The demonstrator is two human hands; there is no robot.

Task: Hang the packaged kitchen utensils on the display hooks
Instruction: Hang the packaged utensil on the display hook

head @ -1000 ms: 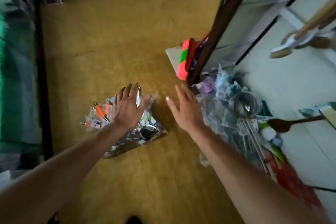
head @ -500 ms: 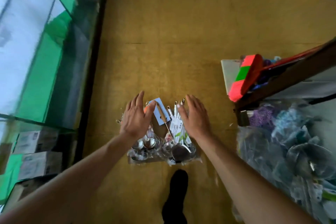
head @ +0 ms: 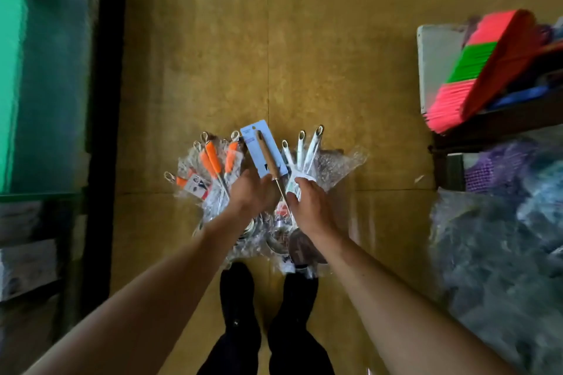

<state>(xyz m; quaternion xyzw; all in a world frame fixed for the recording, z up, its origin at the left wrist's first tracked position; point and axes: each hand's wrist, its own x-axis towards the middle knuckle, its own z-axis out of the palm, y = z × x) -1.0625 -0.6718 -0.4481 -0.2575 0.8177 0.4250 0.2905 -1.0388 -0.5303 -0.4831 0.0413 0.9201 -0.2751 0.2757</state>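
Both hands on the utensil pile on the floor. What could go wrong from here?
1. The right hand curls on the white-handled utensils, which overlap others in loose clear wrap; lifting may drag neighbours along.
2. The wooden-handled utensil lies on top beside the left hand; it could slide off.
3. The feet stand at the pile's near edge; a step could crush packs.

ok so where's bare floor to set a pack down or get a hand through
Bare floor lies beyond the utensil pile, between the glass case and the broom. A narrower strip runs between the pile and the bagged stock. Crowded: the pile, under the left hand and right hand, and by the shoes.
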